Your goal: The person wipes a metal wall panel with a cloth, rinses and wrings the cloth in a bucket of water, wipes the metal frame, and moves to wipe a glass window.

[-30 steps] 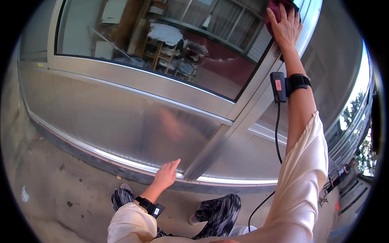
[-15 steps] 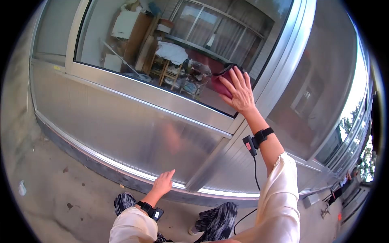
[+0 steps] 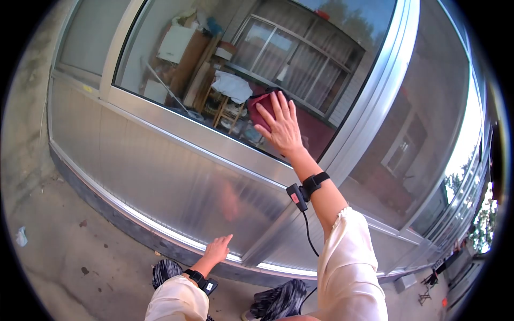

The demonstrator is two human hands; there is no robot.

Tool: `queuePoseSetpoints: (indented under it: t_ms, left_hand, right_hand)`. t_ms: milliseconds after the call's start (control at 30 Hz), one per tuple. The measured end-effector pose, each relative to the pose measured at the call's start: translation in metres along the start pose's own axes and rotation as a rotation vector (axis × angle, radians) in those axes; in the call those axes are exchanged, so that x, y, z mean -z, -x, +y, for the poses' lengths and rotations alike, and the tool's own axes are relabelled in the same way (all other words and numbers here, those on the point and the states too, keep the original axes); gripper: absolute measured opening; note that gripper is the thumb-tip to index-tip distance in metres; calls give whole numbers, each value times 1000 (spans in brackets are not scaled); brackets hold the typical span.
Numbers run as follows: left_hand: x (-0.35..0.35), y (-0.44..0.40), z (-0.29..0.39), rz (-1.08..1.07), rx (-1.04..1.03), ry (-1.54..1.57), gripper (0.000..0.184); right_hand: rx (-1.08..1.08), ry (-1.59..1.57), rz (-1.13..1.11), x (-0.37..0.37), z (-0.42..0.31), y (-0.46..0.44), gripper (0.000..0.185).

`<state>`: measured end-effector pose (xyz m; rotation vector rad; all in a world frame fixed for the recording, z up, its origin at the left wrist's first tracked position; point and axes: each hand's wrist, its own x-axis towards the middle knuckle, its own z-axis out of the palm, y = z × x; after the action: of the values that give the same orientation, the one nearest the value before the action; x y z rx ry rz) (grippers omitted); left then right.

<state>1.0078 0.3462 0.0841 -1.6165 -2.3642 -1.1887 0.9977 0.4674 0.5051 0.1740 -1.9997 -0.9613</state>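
My right hand [image 3: 282,128] lies with its fingers spread on a dark red cloth [image 3: 262,111], pressing it flat against the window glass [image 3: 176,59]. The cloth has a black edge and sits near the lower right part of the pane. Low at the centre, my left hand [image 3: 218,249] hangs in front of the metal panel [image 3: 176,176] under the window, holding nothing, its fingers partly extended. Each wrist wears a black strap with a small box.
A metal frame post [image 3: 375,96] stands right of the pane, with another glass panel [image 3: 412,112] beyond. Below runs a low ledge [image 3: 134,230]. Litter [image 3: 21,236] lies on the ground at left. At far right are a grey box [image 3: 405,282] and a folding stand [image 3: 424,296].
My right hand and the cloth have moved down and left, from the frame post onto the glass. My left hand has stayed low. The view has shifted.
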Motion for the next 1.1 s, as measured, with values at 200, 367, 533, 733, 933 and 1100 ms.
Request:
queuePoseSetpoints:
  t_ms: [200,367,533,733,933,1100]
  left_hand:
    - [10,11,-7,37,45,-31,55]
    - [24,10,1,-35,25,-39,56]
    - [16,5,12,-23,-65,1,57]
    - [6,0,14,-72,-70,-11,54]
    - [5,7,9,-123,-27,-25,51]
    - [8,4,10,-112,-28,-18,51]
  right_hand:
    - [193,63,-197,21,36,50,48]
    - [-239,279,213,27,131,50,54]
    - [-292,160,303,-5,78,57,57]
    - [-177,7,-5,-21,-8,86,50]
    - [6,259,104,12,86,29,48]
    - [-456,337,406,24,183,-37,53]
